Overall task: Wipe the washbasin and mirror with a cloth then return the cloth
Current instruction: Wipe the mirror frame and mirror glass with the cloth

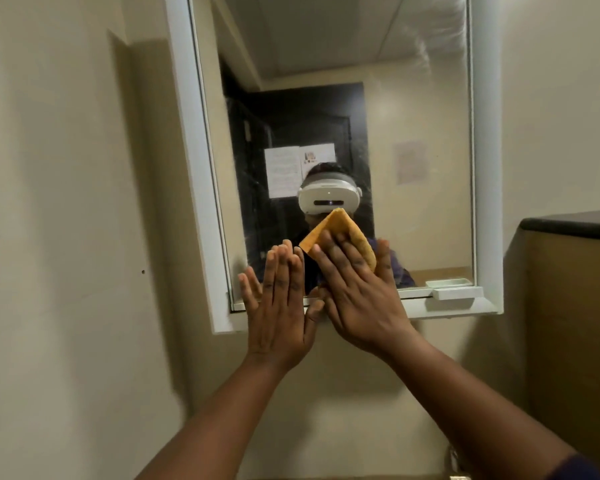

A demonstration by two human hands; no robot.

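Right hand (357, 289) lies flat, fingers extended, pressing the orange cloth (340, 237) against the lower centre of the mirror (413, 116). Left hand (279, 306) is fully open and empty, palm on the glass just beside it

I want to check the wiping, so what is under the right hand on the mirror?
An orange cloth lies under the right hand, flat against the mirror. Its upper corners stick out; the rest, and the glass beneath, are covered.
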